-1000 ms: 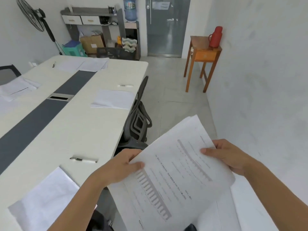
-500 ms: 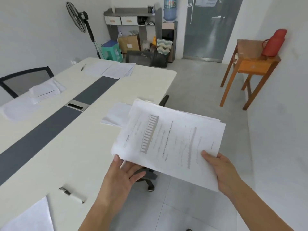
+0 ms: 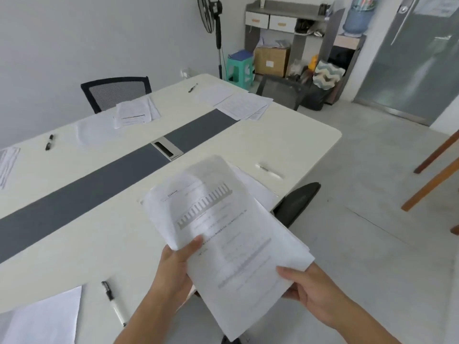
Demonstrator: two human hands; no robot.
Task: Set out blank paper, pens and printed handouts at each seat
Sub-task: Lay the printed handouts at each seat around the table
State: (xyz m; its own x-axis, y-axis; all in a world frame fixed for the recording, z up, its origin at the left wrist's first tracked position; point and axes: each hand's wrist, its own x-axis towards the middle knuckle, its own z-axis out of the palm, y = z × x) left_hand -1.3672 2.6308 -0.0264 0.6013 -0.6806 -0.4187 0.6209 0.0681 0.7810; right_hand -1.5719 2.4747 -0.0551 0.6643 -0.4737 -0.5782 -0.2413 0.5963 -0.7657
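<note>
A stack of printed handouts (image 3: 223, 234) hangs over the near edge of the long white table (image 3: 104, 234), held by both hands. My left hand (image 3: 176, 266) grips its left edge with the thumb on top. My right hand (image 3: 310, 291) pinches its lower right corner. Blank paper (image 3: 258, 187) lies partly hidden under the stack, with a white pen (image 3: 269, 170) beyond it. Another blank sheet (image 3: 42, 319) and a pen (image 3: 115, 302) lie at the near left seat. More papers (image 3: 135, 111) and a far stack (image 3: 241, 105) sit across the table.
A black chair (image 3: 296, 203) is tucked under the table edge right of the handouts. A mesh chair (image 3: 116, 91) stands at the far side, another (image 3: 280, 91) at the far end. A fan (image 3: 211, 18), shelves (image 3: 293, 23) and a wooden table leg (image 3: 432, 180) stand around.
The view has turned left toward the table. The handouts have moved down and left over the table edge, and my left hand now grips the stack's edge with the thumb on top.
</note>
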